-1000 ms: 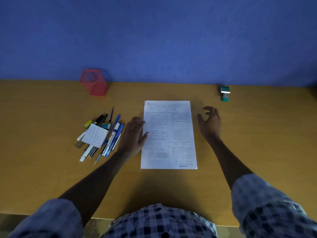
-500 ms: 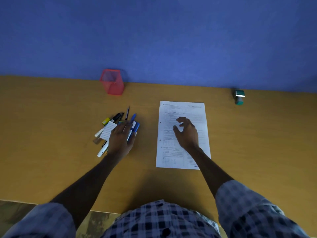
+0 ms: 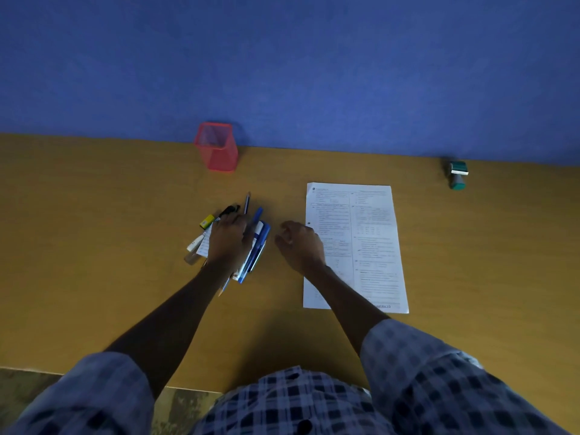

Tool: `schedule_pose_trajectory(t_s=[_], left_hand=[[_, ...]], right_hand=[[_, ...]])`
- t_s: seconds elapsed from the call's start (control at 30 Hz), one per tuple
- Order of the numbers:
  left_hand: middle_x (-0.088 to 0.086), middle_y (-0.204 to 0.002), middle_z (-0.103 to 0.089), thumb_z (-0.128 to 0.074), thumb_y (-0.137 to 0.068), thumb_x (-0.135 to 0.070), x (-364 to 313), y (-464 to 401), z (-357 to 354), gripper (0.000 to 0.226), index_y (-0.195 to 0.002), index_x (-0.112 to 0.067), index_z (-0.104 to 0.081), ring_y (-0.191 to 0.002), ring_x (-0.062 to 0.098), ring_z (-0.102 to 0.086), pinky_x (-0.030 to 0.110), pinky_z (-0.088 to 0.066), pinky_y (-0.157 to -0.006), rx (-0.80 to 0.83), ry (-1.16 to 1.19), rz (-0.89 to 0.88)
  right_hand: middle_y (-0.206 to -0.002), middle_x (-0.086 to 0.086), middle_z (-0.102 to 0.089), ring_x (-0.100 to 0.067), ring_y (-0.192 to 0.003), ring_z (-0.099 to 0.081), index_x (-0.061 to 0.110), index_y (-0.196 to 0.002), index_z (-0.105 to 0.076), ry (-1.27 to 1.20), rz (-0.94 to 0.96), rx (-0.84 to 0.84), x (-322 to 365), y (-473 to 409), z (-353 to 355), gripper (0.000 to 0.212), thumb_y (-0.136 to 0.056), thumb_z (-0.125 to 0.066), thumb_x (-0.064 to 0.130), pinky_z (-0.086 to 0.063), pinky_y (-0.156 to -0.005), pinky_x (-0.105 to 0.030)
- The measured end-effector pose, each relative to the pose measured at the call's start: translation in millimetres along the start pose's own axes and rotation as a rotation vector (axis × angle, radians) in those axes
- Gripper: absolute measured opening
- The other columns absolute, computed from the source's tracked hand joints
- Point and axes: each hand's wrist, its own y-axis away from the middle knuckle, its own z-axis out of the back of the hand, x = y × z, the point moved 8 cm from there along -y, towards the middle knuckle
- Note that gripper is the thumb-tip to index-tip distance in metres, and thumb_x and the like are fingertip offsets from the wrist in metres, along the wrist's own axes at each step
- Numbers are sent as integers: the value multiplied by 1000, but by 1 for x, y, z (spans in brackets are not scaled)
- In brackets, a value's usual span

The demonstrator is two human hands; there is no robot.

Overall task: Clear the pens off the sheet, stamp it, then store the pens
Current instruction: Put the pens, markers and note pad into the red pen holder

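A printed white sheet (image 3: pixel 370 233) lies flat on the wooden desk (image 3: pixel 94 246), with no pens on it. Left of it is a heap of pens and markers (image 3: pixel 259 243), mostly blue, with a small white card among them. My left hand (image 3: pixel 227 243) lies palm down on top of the heap, fingers spread. My right hand (image 3: pixel 303 244) hovers with curled fingers at the sheet's left edge, just right of the pens, holding nothing. A red mesh pen cup (image 3: pixel 216 147) stands at the back against the wall. A green stamp (image 3: pixel 457 175) sits at the back right.
A blue wall (image 3: pixel 282 64) rises behind the desk. The desk's near edge (image 3: pixel 188 389) runs close to my body, with floor showing below it at the left.
My left hand has moved from beside the sheet onto the pen heap. My right hand has crossed leftward over the sheet to its left edge. The camera has turned left.
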Motion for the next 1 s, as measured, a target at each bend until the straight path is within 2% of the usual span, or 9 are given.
schedule_pose_trajectory(t_s=[0.13, 0.23, 0.37, 0.43, 0.57, 0.73, 0.8, 0.9, 1.0], left_hand=[[12, -72, -58, -50, -80, -22, -7, -16, 1, 20, -63, -19, -41, -75, 35, -56, 40, -42, -71, 99, -3, 24], [14, -76, -60, -39, -77, -30, -1, -24, -8, 21, -61, -18, -45, -80, 35, -55, 40, -38, -72, 188, -57, 56], [14, -73, -57, -49, -86, -22, 4, -36, -17, 28, -60, -13, -46, -78, 36, -56, 36, -28, -68, 253, -139, 78], [16, -74, -59, -54, -88, -20, 3, -42, -16, 29, -61, -12, -47, -78, 36, -57, 36, -29, -68, 257, -168, 79], [21, -84, -65, -59, -87, -20, 2, -52, -18, 24, -69, -5, -56, -83, 38, -62, 37, -41, -67, 319, -156, 139], [21, -81, -65, -66, -80, -16, -3, -56, -23, 24, -65, -8, -49, -77, 37, -64, 33, -36, -59, 387, -105, 152], [21, -81, -65, -62, -85, -16, -5, -57, -24, 21, -69, -7, -51, -79, 39, -65, 34, -36, -58, 372, -105, 139], [21, -87, -66, -58, -89, -13, -11, -58, -24, 10, -92, -5, -53, -82, 41, -65, 36, -38, -58, 354, -101, 101], [21, -92, -64, -52, -89, -8, -15, -60, -24, 20, -108, -5, -47, -84, 42, -63, 37, -38, -59, 342, -21, 59]], right_hand=[[-91, -10, -69, -32, -82, -65, 11, -92, -64, 18, -59, 3, 19, -12, -18, 15, -87, -57, 23, -49, -64, -33], [-93, -11, -69, -35, -84, -65, 10, -91, -64, 30, -91, 13, 28, -18, -30, 15, -85, -60, 23, -41, -60, -31], [-90, -11, -68, -33, -80, -66, 10, -94, -60, 29, -138, -12, 30, -23, -35, 15, -85, -62, 22, -47, -58, -33], [-87, -11, -67, -33, -78, -66, 11, -92, -61, 23, -161, -27, 29, -25, -36, 15, -85, -61, 24, -51, -59, -35], [-85, -13, -68, -34, -76, -65, 7, -88, -64, -28, -202, -31, 27, -29, -34, 17, -84, -61, 23, -42, -54, -31], [-92, -13, -72, -34, -79, -68, 10, -98, -69, -95, -257, -40, 23, -31, -28, 22, -80, -63, 21, -59, -64, -42], [-93, -10, -73, -29, -79, -69, 11, -97, -71, -141, -263, -52, 21, -32, -23, 20, -80, -66, 19, -60, -65, -39], [-89, -4, -72, -18, -74, -64, 11, -98, -72, -223, -268, -74, 19, -36, -11, 22, -81, -71, 24, -52, -64, -31], [-90, -3, -72, -16, -74, -61, 13, -100, -70, -265, -280, -70, 18, -41, -1, 27, -77, -73, 26, -48, -65, -28]])
